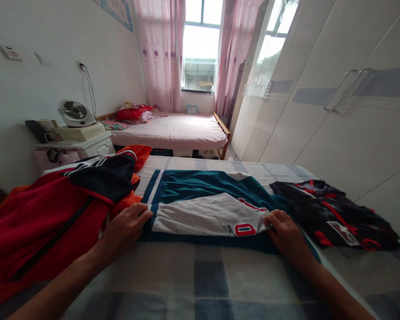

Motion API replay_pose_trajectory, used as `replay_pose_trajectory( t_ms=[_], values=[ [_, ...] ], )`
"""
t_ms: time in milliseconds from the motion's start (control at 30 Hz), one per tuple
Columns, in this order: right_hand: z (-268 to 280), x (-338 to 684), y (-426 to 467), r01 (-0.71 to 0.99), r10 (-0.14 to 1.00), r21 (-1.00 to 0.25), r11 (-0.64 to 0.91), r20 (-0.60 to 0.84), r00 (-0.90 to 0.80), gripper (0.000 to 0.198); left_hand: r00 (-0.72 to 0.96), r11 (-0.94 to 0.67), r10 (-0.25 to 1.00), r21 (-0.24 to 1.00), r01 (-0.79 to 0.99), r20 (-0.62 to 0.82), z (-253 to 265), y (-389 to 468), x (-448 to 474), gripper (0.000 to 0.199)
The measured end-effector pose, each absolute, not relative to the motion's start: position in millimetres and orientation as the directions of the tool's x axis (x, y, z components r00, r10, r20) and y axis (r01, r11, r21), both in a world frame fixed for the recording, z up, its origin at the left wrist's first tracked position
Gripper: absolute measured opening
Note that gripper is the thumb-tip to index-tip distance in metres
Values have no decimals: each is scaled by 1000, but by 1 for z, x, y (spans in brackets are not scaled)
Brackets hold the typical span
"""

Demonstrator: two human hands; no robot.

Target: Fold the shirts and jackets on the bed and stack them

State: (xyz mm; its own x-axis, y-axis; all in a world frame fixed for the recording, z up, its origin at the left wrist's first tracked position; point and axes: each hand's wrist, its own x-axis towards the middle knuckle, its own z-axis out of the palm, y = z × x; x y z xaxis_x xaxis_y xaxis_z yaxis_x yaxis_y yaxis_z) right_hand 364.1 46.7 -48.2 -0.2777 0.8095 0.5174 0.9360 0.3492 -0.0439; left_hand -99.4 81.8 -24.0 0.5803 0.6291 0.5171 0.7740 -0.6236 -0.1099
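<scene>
A teal and grey sweatshirt (193, 218) with a striped navy-and-white hem and red letters lies partly folded on the bed. At its left end, my left hand (131, 220) pinches the hem band between thumb and fingers. My right hand (283, 229) grips the grey cloth beside the red lettering. The grey panel lies over the teal body, which shows above and below it. A red and black jacket (53, 209) is heaped next to my left hand. To the right of my right hand lies a black garment with red and white prints (340, 218), apparently folded.
The bed has a blue-and-white checked sheet (173, 275). Orange cloth (140, 155) shows behind the red jacket. Beyond stand a second bed with a pink sheet (186, 131), a small fan (75, 112) on a cabinet, and a white wardrobe (320, 124) along the right.
</scene>
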Motion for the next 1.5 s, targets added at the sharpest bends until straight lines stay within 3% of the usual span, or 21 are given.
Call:
replay_pose_trajectory(
  t_ms=[167, 233, 367, 433, 533, 633, 733, 867, 967, 1067, 1200, 1367, 1500],
  values=[
    [-57, 355, 43, 941, 830, -23, 338, 479, -286, 17, 666, -687, 673, -61, 724, 322, -23, 82, -93, 64],
    [-58, 355, 43, 943, 828, -25, 332, 487, -279, 15, 704, -724, 639, -68, 687, 308, -17, 85, -88, 53],
    [-57, 360, 36, 956, 808, -45, 290, 547, -219, 10, 680, -694, 606, -143, 705, 412, -20, 80, -85, 34],
    [-51, 363, 31, 947, 843, -60, 316, 477, -251, 15, 688, -700, 611, -140, 701, 391, -22, 73, -87, 39],
    [-34, 362, 27, 928, 893, -105, 359, 329, -308, 26, 649, -686, 678, -21, 728, 343, -15, 68, -87, 35],
    [-15, 346, 31, 936, 865, -149, 320, 448, -224, 27, 535, -614, 734, 72, 786, 419, -5, 76, -78, 28],
    [-8, 320, 41, 926, 835, -176, 334, 511, -204, 32, 582, -648, 706, 37, 761, 403, -9, 91, -62, 39],
    [-14, 304, 62, 861, 900, -280, 426, 227, -371, 32, 698, -718, 686, 31, 696, 205, -23, 106, -44, 39],
    [-7, 315, 92, 852, 938, -392, 347, 143, -317, 39, 674, -700, 708, 79, 710, 211, -15, 116, -20, 32],
    [4, 331, 141, 934, 961, -302, 190, 254, -113, 34, 740, -780, 623, 125, 614, 254, 0, 123, 19, 34],
    [-3, 345, 208, 988, 980, -150, -31, 189, 60, 40, 861, -882, 468, 175, 438, 201, -4, 128, 63, 43],
    [-24, 352, 258, 986, 990, -136, -91, 92, 105, 35, 880, -870, 452, 287, 400, 144, -26, 129, 70, 54],
    [-30, 357, 278, 982, 980, -131, -139, 124, 156, 28, 899, -855, 420, 383, 349, 119, -36, 131, 65, 59]
  ],
)
